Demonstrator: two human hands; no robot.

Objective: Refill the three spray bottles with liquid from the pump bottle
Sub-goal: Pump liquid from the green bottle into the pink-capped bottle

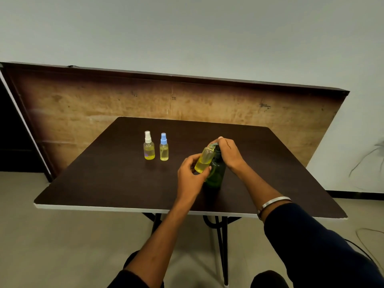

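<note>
Nearest the camera, the left hand point(192, 170) is gripping an uncapped spray bottle point(204, 160) around its lower half, fingers and thumb curled round it, and is tilting it so its open neck is leaning toward the spout of the green pump bottle point(217, 171), which is standing on the dark bench point(104, 183) just behind and touching or nearly touching it. The right hand point(229, 152) is curling over the pump head, fingers wrapped on top as if pressing; the spout itself is mostly hidden. The tilted bottle is showing yellow liquid in roughly its lower half, so this fill is looking partway done. Farther back and to the left, the white-capped spray bottle point(149, 146) and the blue-capped spray bottle point(164, 147) are standing upright, just beside each other, caps on, each holding yellow liquid. Judging by that, two bottles are appearing finished and the third is being filled; topping it up and recapping seem to be remaining.
</note>
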